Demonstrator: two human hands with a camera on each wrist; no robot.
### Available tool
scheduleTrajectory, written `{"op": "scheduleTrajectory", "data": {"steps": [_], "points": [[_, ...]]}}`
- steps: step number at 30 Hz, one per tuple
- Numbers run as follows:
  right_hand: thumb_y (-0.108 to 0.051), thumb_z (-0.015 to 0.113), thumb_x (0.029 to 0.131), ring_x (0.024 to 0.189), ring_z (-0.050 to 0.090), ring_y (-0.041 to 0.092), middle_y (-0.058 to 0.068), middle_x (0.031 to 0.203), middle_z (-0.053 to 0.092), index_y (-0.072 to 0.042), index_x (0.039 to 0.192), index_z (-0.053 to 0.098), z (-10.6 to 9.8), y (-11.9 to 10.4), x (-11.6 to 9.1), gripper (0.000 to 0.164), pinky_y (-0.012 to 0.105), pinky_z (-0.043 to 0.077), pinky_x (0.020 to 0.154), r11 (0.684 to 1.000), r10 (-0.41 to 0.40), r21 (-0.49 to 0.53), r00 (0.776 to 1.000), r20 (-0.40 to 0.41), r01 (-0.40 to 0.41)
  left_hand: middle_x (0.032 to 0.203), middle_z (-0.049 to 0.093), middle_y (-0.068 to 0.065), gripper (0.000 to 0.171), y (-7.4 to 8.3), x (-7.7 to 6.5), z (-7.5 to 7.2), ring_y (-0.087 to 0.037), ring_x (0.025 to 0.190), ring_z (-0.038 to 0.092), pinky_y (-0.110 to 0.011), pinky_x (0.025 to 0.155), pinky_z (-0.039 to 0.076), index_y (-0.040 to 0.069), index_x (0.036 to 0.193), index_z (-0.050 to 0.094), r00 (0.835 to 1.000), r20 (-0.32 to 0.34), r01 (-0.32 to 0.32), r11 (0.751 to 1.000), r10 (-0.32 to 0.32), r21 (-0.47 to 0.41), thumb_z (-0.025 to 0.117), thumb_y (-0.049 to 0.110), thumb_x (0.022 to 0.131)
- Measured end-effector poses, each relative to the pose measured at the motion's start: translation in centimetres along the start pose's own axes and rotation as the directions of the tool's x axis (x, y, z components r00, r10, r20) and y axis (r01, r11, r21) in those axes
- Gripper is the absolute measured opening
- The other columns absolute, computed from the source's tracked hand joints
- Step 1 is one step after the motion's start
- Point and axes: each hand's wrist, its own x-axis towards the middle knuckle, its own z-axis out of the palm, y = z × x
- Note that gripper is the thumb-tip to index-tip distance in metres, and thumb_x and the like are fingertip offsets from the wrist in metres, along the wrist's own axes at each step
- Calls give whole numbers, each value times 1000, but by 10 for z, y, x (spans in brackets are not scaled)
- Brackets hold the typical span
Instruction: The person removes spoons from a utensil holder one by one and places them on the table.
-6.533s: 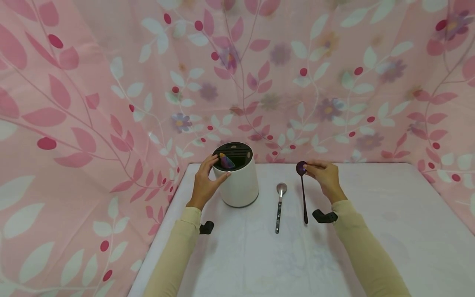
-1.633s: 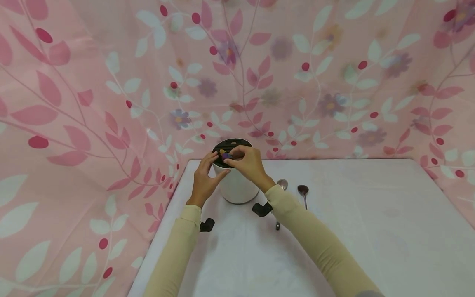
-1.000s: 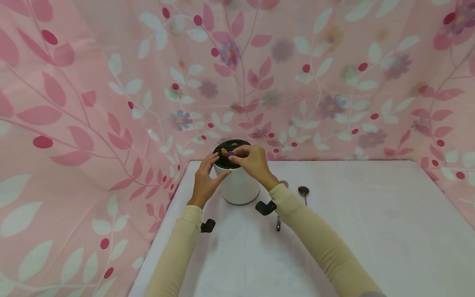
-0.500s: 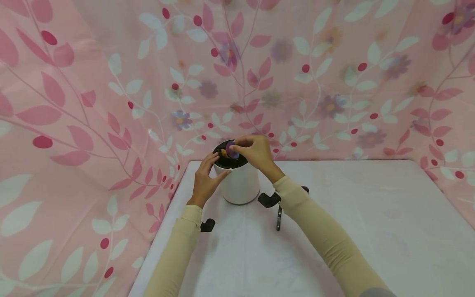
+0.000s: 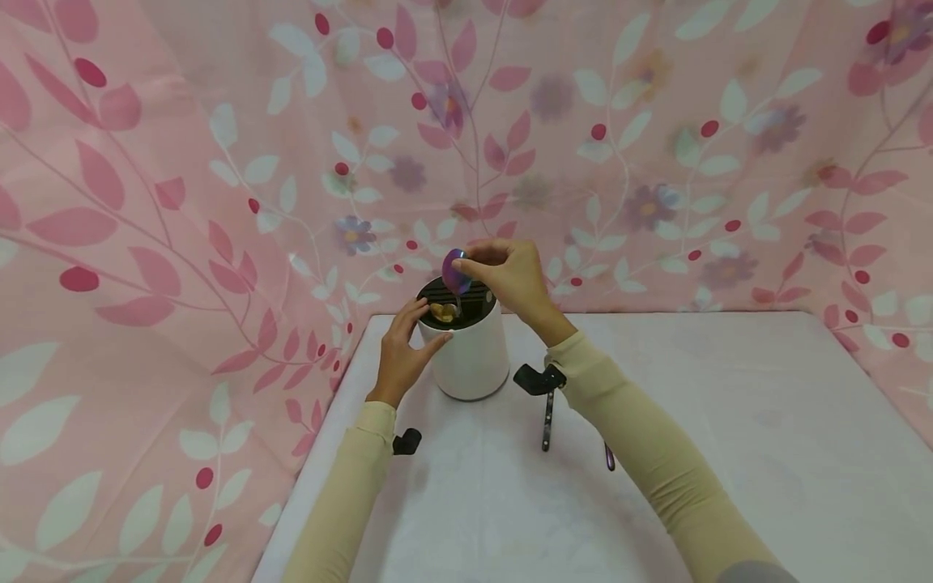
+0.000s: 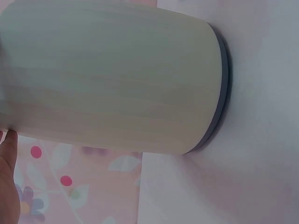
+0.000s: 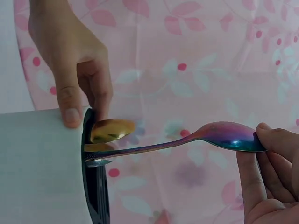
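White holder (image 5: 470, 364) near far-left corner of bench (image 5: 714, 389); rainbow spoon (image 7: 229, 136), handle inside | right hand (image 5: 519, 283) pinches bowl; left hand (image 5: 401, 356), spread loosely, touches rim | best kept straight, clear of gold spoon (image 7: 112, 130)

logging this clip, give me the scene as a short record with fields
right hand: grip pinches rainbow spoon by its bowl
left hand: touches white holder near its rim
rainbow spoon: bowl up, handle in the holder's opening
also in holder: gold spoon
on table: dark dotted handle and purple handle, upper parts mostly behind right arm
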Motion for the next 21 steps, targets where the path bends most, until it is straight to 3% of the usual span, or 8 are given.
{"op": "scheduleTrajectory", "data": {"steps": [8, 17, 21], "points": [[-16, 81, 81, 89, 71, 21, 11, 96, 73, 1, 98, 74, -11, -25, -2, 26, 32, 58, 80, 998, -33, 62, 999, 11, 32, 146, 47, -11, 63, 1, 0, 0, -24, 141, 35, -34, 109, 35, 5, 135, 56, 1000, 3, 9, 1000, -9, -11, 79, 31, 83], [-17, 82, 81, 84, 71, 21, 7, 91, 73, -3, 96, 75, -25, -41, -2, 22, 32, 59, 77, 991, -116, 67, 992, -57, 120, 146, 46, -9, 64, 0, 2, 0, -21, 141, 34, -36, 109, 36, 5, 135, 56, 1000, 4, 16, 1000, -16, -1, 79, 33, 82], [-13, 81, 81, 83, 71, 20, 7, 90, 74, 0, 98, 75, -34, -52, -3, 22, 29, 59, 74, 991, -106, 79, 991, -80, 113, 146, 47, -10, 64, -1, 2, 1, -24, 141, 34, -36, 109, 36, 5, 135, 56, 1000, 3, 10, 1000, -10, 2, 79, 33, 82]]}}
